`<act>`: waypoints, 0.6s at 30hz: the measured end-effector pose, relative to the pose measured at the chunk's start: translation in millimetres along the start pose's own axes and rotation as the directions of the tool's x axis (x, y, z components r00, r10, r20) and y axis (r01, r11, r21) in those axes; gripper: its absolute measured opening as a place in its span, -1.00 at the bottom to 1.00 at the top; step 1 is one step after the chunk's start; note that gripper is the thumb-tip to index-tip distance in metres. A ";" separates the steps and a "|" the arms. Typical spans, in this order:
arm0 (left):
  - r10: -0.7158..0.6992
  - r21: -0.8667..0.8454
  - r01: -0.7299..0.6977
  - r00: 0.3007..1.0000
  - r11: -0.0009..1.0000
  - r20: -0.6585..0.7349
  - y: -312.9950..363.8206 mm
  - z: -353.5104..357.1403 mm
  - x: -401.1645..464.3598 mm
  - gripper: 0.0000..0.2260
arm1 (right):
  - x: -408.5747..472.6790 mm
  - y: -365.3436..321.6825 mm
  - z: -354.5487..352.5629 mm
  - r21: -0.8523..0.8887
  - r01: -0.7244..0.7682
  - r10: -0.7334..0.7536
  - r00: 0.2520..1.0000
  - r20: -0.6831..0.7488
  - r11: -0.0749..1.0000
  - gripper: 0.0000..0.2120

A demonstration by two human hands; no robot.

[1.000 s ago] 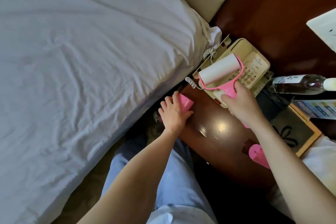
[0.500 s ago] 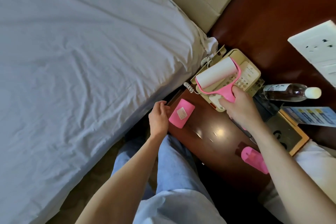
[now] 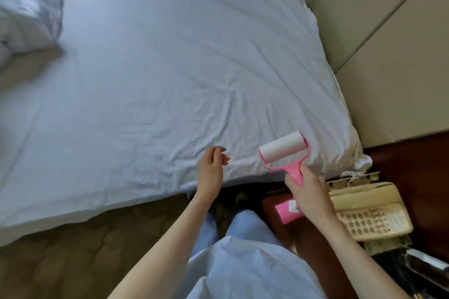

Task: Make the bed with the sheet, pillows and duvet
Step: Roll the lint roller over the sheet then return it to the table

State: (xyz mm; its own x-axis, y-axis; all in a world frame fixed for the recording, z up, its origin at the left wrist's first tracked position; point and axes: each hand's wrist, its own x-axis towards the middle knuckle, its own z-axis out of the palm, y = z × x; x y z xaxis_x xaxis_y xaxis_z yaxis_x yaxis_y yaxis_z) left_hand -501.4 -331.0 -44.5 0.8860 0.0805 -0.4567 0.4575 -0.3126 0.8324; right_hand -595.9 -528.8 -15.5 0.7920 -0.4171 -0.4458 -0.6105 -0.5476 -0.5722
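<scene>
We've got the lint roller [image 3: 283, 149] in our right hand [image 3: 309, 195], fingers wrapped round the pink handle, roll tipped over the sheet [image 3: 158, 75] near the bed's corner, probably so we can sweep off fluff before the pillows go on. Left hand [image 3: 211, 169] holds nothing, fingers loosely curled just above the sheet edge, likely ready to hold the fabric flat. The sheet's already spread, a bit wrinkled. Bunched white bedding [image 3: 26, 7], duvet or pillow, sits at the far left. The pink cover [image 3: 286, 211] is parked on the nightstand [image 3: 315, 245] by the phone [image 3: 369, 211], out of the way.
</scene>
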 end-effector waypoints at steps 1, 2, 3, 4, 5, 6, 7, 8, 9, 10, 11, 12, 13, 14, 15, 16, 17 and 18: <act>-0.007 -0.021 0.006 0.999 1.000 -0.042 0.9 -13.5 1.1 -0.78 | 2.9 -15.0 3.5 -0.013 0.030 -0.030 0.999 0.033 0.999 -0.83; -0.016 -0.042 0.013 0.996 0.999 -0.082 0.7 -27.0 2.5 -0.78 | 6.2 -29.6 7.5 -0.027 0.067 -0.065 0.996 0.067 0.997 -0.81; -0.026 -0.063 0.019 0.993 0.998 -0.118 -0.6 -40.1 3.9 -0.77 | 9.6 -43.5 12.1 -0.049 0.099 -0.094 0.990 0.103 0.994 -0.80; -0.036 -0.083 0.024 0.989 0.996 -0.146 -2.2 -53.0 5.2 -0.77 | 12.4 -57.2 17.6 -0.071 0.130 -0.119 0.983 0.136 0.989 -0.82; -0.048 -0.103 0.030 0.984 0.994 -0.172 -4.4 -65.8 6.9 -0.78 | 15.5 -70.1 24.1 -0.095 0.150 -0.134 0.978 0.162 0.984 -0.84; -0.063 -0.125 0.038 0.978 0.991 -0.200 -7.0 -78.8 8.1 -0.78 | 17.6 -82.9 30.6 -0.116 0.172 -0.149 0.971 0.184 0.978 -0.86; -0.080 -0.144 0.048 0.970 0.988 -0.228 -9.9 -92.3 9.0 -0.78 | 18.6 -94.7 38.3 -0.134 0.183 -0.153 0.966 0.208 0.974 -0.85; -0.097 -0.161 0.057 0.962 0.985 -0.253 -12.8 -106.7 10.5 -0.78 | 18.7 -107.5 46.4 -0.144 0.198 -0.160 0.958 0.237 0.970 -0.84; -0.113 -0.173 0.066 0.954 0.983 -0.278 -16.1 -121.5 12.9 -0.78 | 18.4 -119.6 55.4 -0.151 0.205 -0.159 0.949 0.273 0.967 -0.84; -0.129 -0.184 0.075 0.945 0.980 -0.301 -19.7 -136.7 15.8 -0.77 | 17.4 -131.9 65.3 -0.151 0.209 -0.154 0.938 0.311 0.966 -0.85; -0.143 -0.191 0.084 0.936 0.978 -0.323 -23.8 -153.3 19.6 -0.77 | 15.2 -145.8 76.3 -0.134 0.194 -0.139 0.930 0.341 0.972 -0.87; -0.150 -0.196 0.087 0.929 0.977 -0.338 -27.6 -170.5 24.2 -0.77 | 12.6 -160.5 87.8 -0.104 0.175 -0.127 0.925 0.357 0.979 -0.88; -0.152 -0.195 0.087 0.926 0.977 -0.347 -31.8 -188.5 29.8 -0.77 | 10.6 -174.5 101.1 -0.079 0.158 -0.120 0.927 0.355 0.984 -0.88; -0.150 -0.189 0.088 0.925 0.978 -0.349 -36.2 -207.4 36.4 -0.77 | 8.8 -188.5 115.7 -0.072 0.157 -0.124 0.932 0.340 0.985 -0.86; -0.150 -0.181 0.091 0.925 0.979 -0.348 -41.3 -227.5 43.7 -0.78 | 6.4 -203.8 130.9 -0.081 0.154 -0.120 0.937 0.327 0.985 -0.84; -0.149 -0.172 0.094 0.926 0.981 -0.346 -46.3 -248.3 51.5 -0.78 | 3.0 -220.1 146.4 -0.080 0.146 -0.114 0.941 0.318 0.986 -0.83; -0.147 -0.162 0.096 0.928 0.982 -0.342 -51.0 -269.0 60.2 -0.78 | 0.2 -235.7 162.4 -0.066 0.129 -0.103 0.945 0.309 0.989 -0.84; -0.145 -0.149 0.100 0.930 0.984 -0.338 -55.4 -289.4 69.4 -0.78 | -3.5 -251.9 177.5 -0.045 0.112 -0.093 0.948 0.304 0.993 -0.85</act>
State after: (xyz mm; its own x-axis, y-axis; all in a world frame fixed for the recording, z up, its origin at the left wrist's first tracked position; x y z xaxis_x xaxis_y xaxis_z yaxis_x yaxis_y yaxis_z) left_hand -443.3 -34.2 -31.5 0.7830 0.4398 -0.4399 0.5498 -0.1584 0.8202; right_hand -445.8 -260.6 8.0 0.8062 -0.1242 -0.5784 -0.5169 -0.6233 -0.5867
